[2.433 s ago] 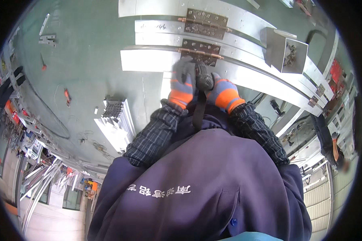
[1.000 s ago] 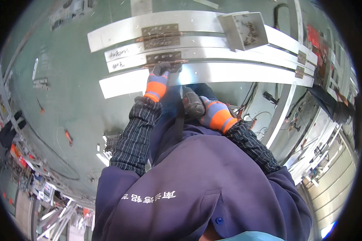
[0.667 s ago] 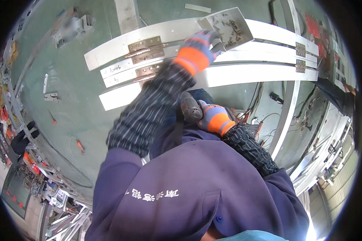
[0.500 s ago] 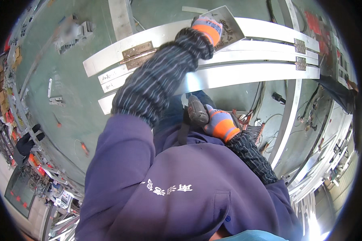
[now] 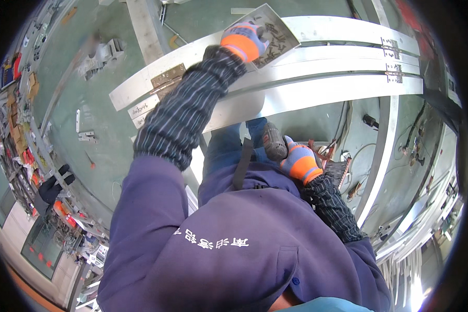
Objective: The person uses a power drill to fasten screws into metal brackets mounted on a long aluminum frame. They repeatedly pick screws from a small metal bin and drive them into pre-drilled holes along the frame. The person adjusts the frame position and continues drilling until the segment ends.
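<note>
My left hand (image 5: 245, 41), in a grey and orange glove, grips the left side of a shallow metal tray (image 5: 291, 40), its fingers over the rim. Small screws (image 5: 276, 37) lie loose inside. The tray is over the far white bars; I cannot tell whether it rests on them. Close to my waist, my gloved right hand (image 5: 300, 160) is closed around a dark cordless drill (image 5: 274, 143), whose grip is mostly hidden. Long white metal bars (image 5: 338, 88) lie side by side ahead of me, with a hinge (image 5: 167, 79) at the left and further hinges (image 5: 393, 73) at the right.
A white crossbeam (image 5: 374, 166) passes under the bars on the right. Cables and a black connector (image 5: 370, 121) lie on the green floor at right. Metal pieces (image 5: 106, 54) sit at far left, near crowded shelving (image 5: 23, 135). Stacked white profiles (image 5: 421, 234) line the right.
My left hand and the tray have shifted left along the bars together, showing more of the screws. The drill in my right hand appears further right, and the whole view has turned slightly.
</note>
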Available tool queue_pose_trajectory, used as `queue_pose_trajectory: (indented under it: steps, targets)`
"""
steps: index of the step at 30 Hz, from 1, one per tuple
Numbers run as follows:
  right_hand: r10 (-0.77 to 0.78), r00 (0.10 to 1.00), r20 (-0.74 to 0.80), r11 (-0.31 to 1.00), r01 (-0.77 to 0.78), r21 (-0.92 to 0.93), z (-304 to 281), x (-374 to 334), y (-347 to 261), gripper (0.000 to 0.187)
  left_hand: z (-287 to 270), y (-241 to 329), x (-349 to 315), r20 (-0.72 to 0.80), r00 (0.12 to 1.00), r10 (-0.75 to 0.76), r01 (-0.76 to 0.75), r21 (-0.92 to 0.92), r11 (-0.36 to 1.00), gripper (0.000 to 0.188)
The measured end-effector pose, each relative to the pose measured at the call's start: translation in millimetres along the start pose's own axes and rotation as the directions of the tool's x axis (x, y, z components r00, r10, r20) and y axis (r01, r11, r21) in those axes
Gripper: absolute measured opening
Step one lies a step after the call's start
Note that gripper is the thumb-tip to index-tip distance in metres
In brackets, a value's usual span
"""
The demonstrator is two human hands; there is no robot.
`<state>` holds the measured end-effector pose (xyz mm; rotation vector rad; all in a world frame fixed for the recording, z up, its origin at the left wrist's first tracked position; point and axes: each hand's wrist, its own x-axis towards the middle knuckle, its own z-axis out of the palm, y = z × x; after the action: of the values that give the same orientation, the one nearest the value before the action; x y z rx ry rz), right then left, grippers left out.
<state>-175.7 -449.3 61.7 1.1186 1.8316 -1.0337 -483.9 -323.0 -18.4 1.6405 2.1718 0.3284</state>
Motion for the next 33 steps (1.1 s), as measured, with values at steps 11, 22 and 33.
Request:
queue_pose_trajectory:
  steps: [11, 22, 33]
  targets:
    - [-0.32, 0.917, -0.237, 0.907, 0.369, 0.203, -27.8, 14.4, -28.5, 0.046, -8.2, -28.8, -219.1, 0.382, 0.709, -0.592, 0.372, -0.917, -0.145, 0.039]
    - [-0.707, 0.7, -0.1, 0.677, 0.711, 0.19, -43.7, 9.3, -118.9, 0.065, 21.0, -64.9, -289.7, 0.506, 0.737, -0.448, -0.1, -0.574, -0.813, 0.021]
    - [-0.679, 0.734, -0.018, 0.696, 0.651, 0.303, -20.5, 13.2, -161.4, 0.057, 9.1, -85.3, -315.1, 0.536, 0.74, -0.406, -0.029, -0.578, -0.816, 0.023]
